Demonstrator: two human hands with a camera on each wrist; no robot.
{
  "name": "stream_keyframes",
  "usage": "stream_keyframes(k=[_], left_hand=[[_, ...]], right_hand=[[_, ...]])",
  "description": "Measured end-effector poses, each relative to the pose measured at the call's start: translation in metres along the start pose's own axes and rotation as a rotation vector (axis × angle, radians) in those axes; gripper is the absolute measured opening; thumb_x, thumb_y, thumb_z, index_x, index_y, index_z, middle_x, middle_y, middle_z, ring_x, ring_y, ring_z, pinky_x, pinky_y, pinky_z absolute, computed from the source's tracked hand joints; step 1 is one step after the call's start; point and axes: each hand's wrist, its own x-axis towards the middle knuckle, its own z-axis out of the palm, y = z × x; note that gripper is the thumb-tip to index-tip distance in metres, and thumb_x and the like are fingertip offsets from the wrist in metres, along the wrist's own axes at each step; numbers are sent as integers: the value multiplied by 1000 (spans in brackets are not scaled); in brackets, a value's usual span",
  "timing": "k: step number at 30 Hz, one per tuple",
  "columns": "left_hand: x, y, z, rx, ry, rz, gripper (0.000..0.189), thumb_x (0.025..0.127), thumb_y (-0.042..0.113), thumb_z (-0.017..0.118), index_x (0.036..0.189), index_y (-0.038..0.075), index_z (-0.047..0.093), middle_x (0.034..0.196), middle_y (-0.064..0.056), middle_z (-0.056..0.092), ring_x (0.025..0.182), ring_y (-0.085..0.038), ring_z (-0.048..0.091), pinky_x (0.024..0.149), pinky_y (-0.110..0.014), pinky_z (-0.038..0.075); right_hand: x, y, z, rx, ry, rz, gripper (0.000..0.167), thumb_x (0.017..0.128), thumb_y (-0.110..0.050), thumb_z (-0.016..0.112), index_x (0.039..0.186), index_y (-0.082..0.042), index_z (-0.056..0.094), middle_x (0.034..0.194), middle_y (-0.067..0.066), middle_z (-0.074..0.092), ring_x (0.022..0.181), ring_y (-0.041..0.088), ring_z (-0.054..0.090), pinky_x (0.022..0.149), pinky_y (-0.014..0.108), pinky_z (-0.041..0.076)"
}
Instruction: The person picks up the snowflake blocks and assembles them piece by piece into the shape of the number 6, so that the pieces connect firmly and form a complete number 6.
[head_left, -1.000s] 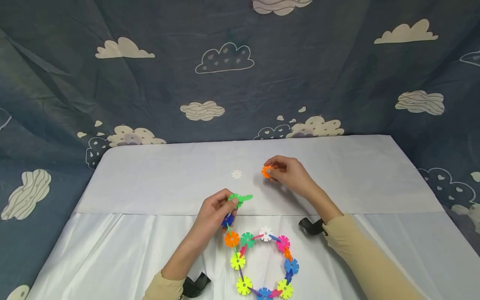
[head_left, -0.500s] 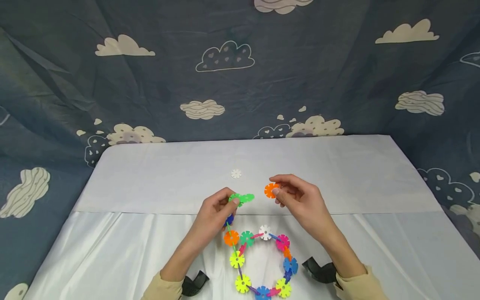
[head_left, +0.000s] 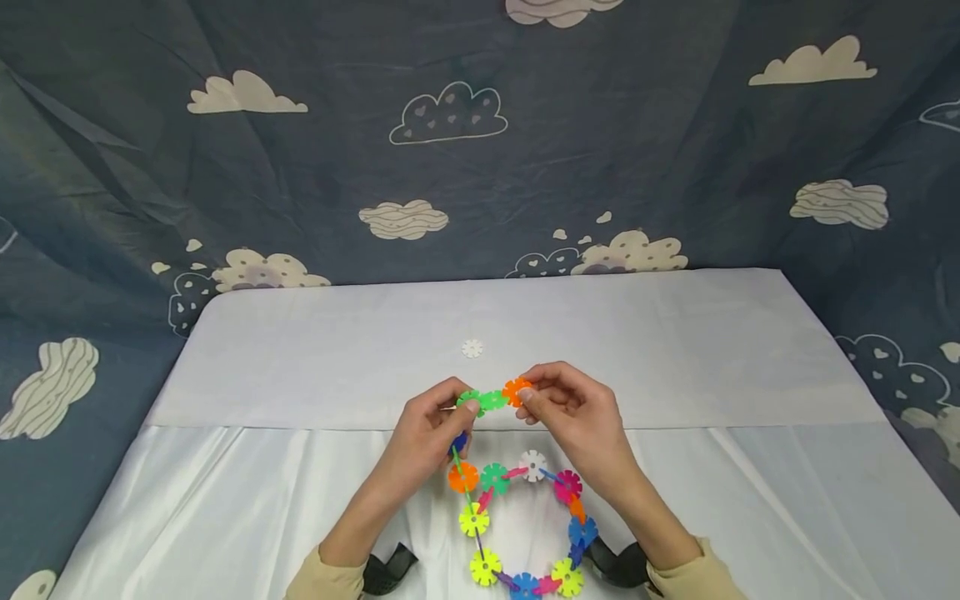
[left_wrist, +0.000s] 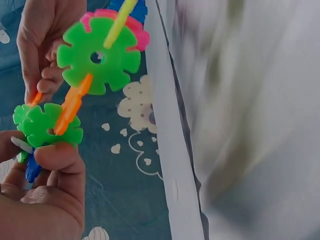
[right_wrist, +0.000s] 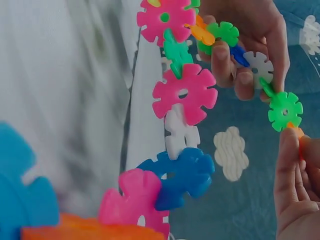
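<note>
My left hand (head_left: 431,425) grips the upper end of a chain of notched plastic snowflake discs, thumb over a green disc (head_left: 471,403). From there a second green disc (head_left: 492,401) points right. My right hand (head_left: 585,412) pinches an orange snowflake disc (head_left: 516,392), its edge meeting that green one. The right wrist view shows the orange disc (right_wrist: 295,129) edge-on at the green disc's rim (right_wrist: 285,111). Below the hands, the chain joins a ring of many-coloured discs, among them a yellow disc (head_left: 474,519). The left fingers partly hide a blue disc (head_left: 458,442).
One loose white snowflake disc (head_left: 472,348) lies behind the hands on the white tablecloth (head_left: 300,358). A dark cloud-print curtain (head_left: 480,183) hangs behind the table. Black straps (head_left: 390,569) stick out at both wrists.
My right hand has brought the orange disc from the far part of the table toward me, then left to the green disc's edge. The left hand stays nearly still, holding the chain.
</note>
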Motion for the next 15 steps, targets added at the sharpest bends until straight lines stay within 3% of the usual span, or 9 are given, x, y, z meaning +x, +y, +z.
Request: stream_keyframes(k=[6,10,15], left_hand=[[1,-4,-3,-31,-6,36,16,102,19,54,97,5,59,63,-21,51,42,-29,32,37,-30,29],[4,-6,-6,-34,33,20,19,102,21,55,97,4,59,69,-20,53,47,-31,41,37,-35,34],[7,-9,-13,-40,126,-23,22,102,23,57,98,2,59,84,-27,55,59,-27,54,43,-31,43]], right_hand=[[-1,4,8,97,11,-16,13,92,1,66,105,4,63,91,21,68,74,25,69,74,35,57],[3,9,7,83,-19,-26,17,94,-1,64,111,3,64,91,20,68,76,27,68,75,36,57],[13,18,-6,-11,-122,93,34,95,-10,66,129,-8,62,108,14,67,76,36,66,74,37,57]])
